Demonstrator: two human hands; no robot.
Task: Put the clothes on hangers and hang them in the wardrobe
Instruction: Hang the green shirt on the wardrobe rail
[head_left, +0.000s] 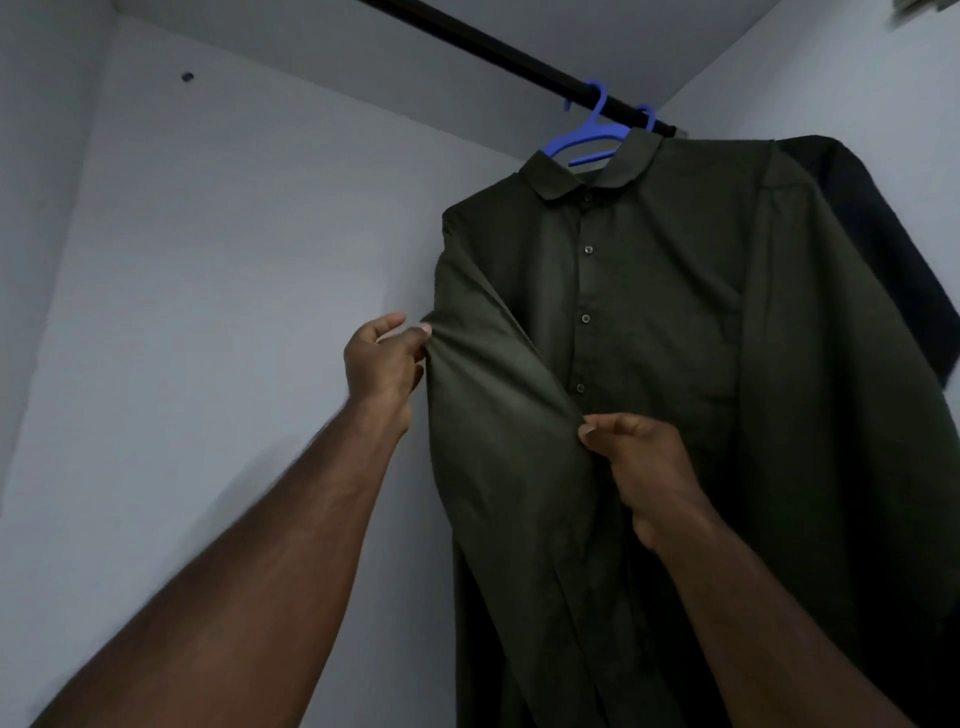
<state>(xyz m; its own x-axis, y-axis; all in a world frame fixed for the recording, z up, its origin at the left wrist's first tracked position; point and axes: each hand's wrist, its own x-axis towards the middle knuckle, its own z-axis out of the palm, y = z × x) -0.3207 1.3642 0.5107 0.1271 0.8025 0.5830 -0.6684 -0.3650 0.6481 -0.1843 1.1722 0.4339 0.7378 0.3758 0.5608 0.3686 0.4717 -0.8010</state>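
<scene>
**Green shirt on rail; sleeve being straightened**

Status: green shirt (649, 322) is on a blue hanger (582, 137), whose hook is over the black rail (498, 49) inside the wardrobe. Buttons down the front look closed as far as visible. Collar sits on the hanger.

Behind it, toward the right wall, a dark garment (883, 249) also hangs; a second blue hook (647, 114) shows on the rail near it, probably its hanger.

Hands: left hand (382, 366) pinches the outer edge of the shirt's near sleeve between thumb and fingers. Right hand (636, 467) pinches the same sleeve's fabric lower down, just beside the button placket. Cloth is drawn taut between the two.

Judgement: hanging of this shirt is done; the step in hand is tidying the sleeve so it falls flat. Two garments up at least. Whether more clothes remain cannot be told; nothing beyond the wardrobe interior is in view.
</scene>
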